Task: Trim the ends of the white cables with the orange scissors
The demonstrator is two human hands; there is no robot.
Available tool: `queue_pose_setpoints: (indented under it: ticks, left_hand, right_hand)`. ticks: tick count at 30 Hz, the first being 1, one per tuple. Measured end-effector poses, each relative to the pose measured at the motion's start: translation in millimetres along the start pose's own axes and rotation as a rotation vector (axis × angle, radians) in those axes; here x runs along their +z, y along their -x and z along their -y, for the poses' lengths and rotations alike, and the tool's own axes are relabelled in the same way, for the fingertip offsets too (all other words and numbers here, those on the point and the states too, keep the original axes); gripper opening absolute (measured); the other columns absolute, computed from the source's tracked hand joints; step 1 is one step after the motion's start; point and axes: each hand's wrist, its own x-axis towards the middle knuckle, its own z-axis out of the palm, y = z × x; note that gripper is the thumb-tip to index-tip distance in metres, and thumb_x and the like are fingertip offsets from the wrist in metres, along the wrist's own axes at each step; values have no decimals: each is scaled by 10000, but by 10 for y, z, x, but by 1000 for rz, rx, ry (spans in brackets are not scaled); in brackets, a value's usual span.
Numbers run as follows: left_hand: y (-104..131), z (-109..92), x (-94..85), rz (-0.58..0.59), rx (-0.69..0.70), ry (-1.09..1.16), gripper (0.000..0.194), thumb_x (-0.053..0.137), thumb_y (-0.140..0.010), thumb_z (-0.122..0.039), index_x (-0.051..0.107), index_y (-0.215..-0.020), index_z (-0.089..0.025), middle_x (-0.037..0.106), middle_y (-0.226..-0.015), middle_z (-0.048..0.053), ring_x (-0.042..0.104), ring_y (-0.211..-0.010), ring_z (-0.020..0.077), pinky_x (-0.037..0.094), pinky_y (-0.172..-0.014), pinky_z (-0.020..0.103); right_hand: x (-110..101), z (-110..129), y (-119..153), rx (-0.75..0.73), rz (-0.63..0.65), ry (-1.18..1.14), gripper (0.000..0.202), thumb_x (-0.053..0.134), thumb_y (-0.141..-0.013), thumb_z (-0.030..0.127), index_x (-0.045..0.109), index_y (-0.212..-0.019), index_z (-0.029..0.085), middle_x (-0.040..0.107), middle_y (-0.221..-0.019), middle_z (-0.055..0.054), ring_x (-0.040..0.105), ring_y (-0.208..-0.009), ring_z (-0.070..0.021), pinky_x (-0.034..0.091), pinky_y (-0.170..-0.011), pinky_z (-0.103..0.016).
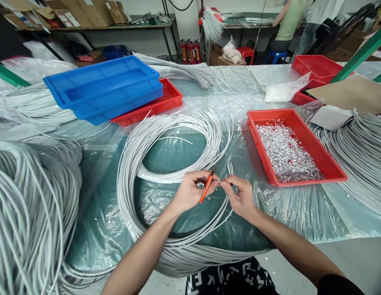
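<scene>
My left hand (193, 188) is closed around a slim orange-handled hand tool (206, 189) with a dark, pointed tip facing up and away; its exact kind is hard to make out. My right hand (240, 196) pinches the end of a grey cable (220, 180), right beside the left fingertips. Both hands meet above the near right side of a large coil of white-grey cables (125, 184) on the table. A few cable ends (229, 168) stick up just behind my right hand.
A red tray (328, 168) holding many small shiny metal pieces (285, 151) lies to the right. Blue trays (101, 82) rest over a red one (165, 100) at back left. Thick cable bundles (27, 213) pile up on the left, more (362, 159) on the right.
</scene>
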Motion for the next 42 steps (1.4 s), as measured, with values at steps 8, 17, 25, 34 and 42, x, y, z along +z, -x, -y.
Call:
queue_pose_setpoints:
  ticks: [8,17,25,34,42]
  left_hand:
    - [-3,-9,-19,41,1,-32,163,816,-702,-222,746,-788,-103,623,-657,13,495,-601,83,425,-590,183]
    - [0,-44,-56,90,65,-133,67,712,-759,-150,738,-768,-89,650,-664,26,497,-594,85,428,-585,186]
    - [1,-3,-81,80,127,-288,110,669,-757,-160,674,-673,-89,592,-624,6,447,-578,82,400,-564,193]
    - [3,69,-119,94,87,-412,92,622,-709,-89,584,-630,-118,455,-613,-47,366,-596,72,329,-559,187]
    - [2,76,-121,82,71,-411,205,624,-719,-113,488,-566,-127,365,-584,-50,306,-597,70,280,-544,194]
  right_hand:
    - [-44,-24,-27,59,99,-103,314,548,-958,323,663,-721,153,596,-623,7,493,-560,-102,368,-547,-235]
    - [-97,-17,-64,66,180,-51,355,525,-969,360,676,-722,156,615,-621,-4,492,-554,-109,358,-542,-241]
    - [-108,1,-73,-24,181,82,313,537,-954,262,583,-661,161,507,-570,19,411,-507,-91,325,-510,-232]
    - [-74,-43,-66,-270,126,365,275,523,-941,163,538,-667,177,489,-578,17,385,-526,-102,313,-535,-243]
    - [-75,-61,-69,-172,147,305,276,516,-954,207,564,-684,177,500,-585,12,407,-519,-101,326,-531,-237]
